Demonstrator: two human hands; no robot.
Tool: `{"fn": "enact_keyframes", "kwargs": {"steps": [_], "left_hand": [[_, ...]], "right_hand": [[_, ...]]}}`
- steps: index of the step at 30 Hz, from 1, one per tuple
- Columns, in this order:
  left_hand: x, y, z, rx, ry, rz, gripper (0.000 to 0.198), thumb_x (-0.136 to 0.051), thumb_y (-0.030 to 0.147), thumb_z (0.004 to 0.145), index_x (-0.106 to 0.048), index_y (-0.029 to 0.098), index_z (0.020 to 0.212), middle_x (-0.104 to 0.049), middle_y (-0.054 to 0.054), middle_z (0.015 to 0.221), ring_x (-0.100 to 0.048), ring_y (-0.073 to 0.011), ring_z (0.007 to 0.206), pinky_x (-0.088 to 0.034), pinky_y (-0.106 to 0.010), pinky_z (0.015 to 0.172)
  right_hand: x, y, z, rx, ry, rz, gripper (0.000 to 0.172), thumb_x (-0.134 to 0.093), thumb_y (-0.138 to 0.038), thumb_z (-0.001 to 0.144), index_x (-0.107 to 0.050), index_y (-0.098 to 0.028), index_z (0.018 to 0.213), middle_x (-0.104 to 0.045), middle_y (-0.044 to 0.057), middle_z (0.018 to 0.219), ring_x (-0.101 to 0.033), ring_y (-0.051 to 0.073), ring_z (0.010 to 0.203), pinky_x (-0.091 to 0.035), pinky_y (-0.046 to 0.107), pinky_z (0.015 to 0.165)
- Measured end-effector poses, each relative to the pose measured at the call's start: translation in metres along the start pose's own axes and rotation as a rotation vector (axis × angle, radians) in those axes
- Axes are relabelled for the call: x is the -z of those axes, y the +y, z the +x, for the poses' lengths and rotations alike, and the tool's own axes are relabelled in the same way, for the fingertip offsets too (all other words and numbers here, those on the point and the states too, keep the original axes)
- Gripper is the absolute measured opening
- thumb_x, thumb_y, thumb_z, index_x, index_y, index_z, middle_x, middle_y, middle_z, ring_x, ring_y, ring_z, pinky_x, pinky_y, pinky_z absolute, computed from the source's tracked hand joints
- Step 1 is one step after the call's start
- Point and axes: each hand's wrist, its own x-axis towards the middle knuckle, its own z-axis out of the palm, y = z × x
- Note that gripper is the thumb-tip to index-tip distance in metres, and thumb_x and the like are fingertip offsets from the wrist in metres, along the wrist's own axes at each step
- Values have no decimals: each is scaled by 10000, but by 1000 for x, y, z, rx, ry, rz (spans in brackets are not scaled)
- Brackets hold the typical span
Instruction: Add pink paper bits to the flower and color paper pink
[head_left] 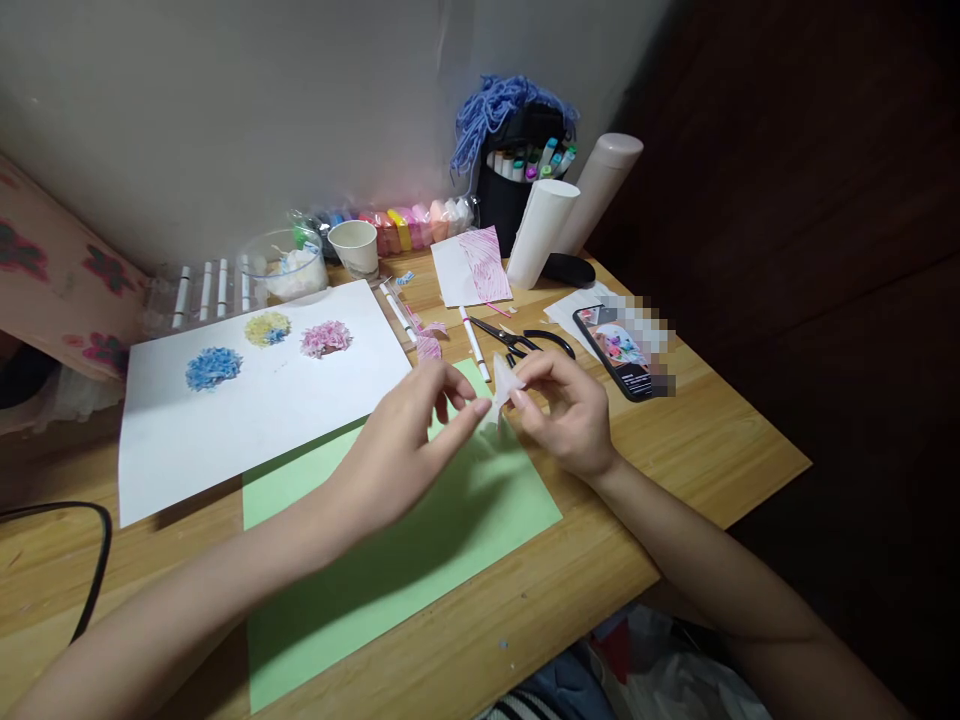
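My right hand (pixel 566 415) pinches a small, pale, thin folded piece of paper (pixel 505 380) between thumb and fingertips. Close by on its left is my left hand (pixel 412 430), fingers curved and apart from the thumb, holding nothing that I can see. The left thumb tip comes near the piece's lower edge. Both hands are above a light green sheet (pixel 405 560). To the left, a white sheet (pixel 300 440) bears a blue flower cluster (pixel 214 369), a yellow one (pixel 264 329) and a pink one (pixel 326 339), all of crumpled bits.
Black-handled scissors (pixel 517 340) and a white marker (pixel 474 345) lie beyond my hands. A phone (pixel 619 350) is at the right. Behind stand a paper cup (pixel 355 250), a clear bowl (pixel 281 270), a white roll (pixel 544 235) and a black marker holder (pixel 501 205). A pink-scribbled paper (pixel 472 267) lies there.
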Motion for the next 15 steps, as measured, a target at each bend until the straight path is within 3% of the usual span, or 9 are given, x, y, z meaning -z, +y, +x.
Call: {"fn": "enact_keyframes", "kwargs": {"steps": [2, 4, 15], "left_hand": [[0, 8, -6, -38, -112, -35, 164, -447, 343, 929, -518, 202, 885, -589, -12, 876, -534, -144, 782, -414, -267, 706], [-2, 13, -9, -53, -152, -47, 144, -435, 303, 930, -519, 199, 876, -593, -8, 871, -537, -140, 785, -411, -260, 709], [-4, 2, 1, -106, -121, 116, 172, -452, 251, 862, -466, 184, 705, -546, 14, 685, -484, -119, 612, -348, -239, 570]], "right_hand": [[-1, -2, -2, 99, -59, -68, 82, -587, -165, 782, -532, -225, 788, -572, 10, 728, -563, 157, 672, -476, 306, 630], [-1, -4, -3, 166, -111, -121, 118, -590, -132, 754, -525, -227, 779, -569, 9, 714, -552, 160, 662, -464, 315, 624], [-5, -1, -3, 435, -215, -391, 137, -538, -119, 760, -498, -237, 817, -549, 12, 685, -514, 174, 636, -436, 320, 606]]}}
